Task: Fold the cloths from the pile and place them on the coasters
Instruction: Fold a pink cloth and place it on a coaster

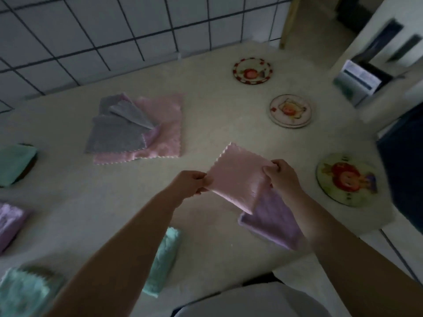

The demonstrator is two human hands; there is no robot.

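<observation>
A folded pink cloth (238,177) hangs just above the table, held at both sides. My left hand (191,183) pinches its left edge and my right hand (282,173) grips its right corner. Below it lies a folded purple cloth (272,220), partly under my right forearm. The pile (137,126) of grey and pink cloths sits farther back at the left centre. Three round picture coasters stand bare on the right: a far one (253,70), a middle one (290,110) and a near one (346,179).
Folded cloths lie around the left and front: a green one (16,163), a purple one (10,223), a teal one (23,291) and another teal one (163,259). A tiled wall (114,30) backs the table. The table edge runs along the right.
</observation>
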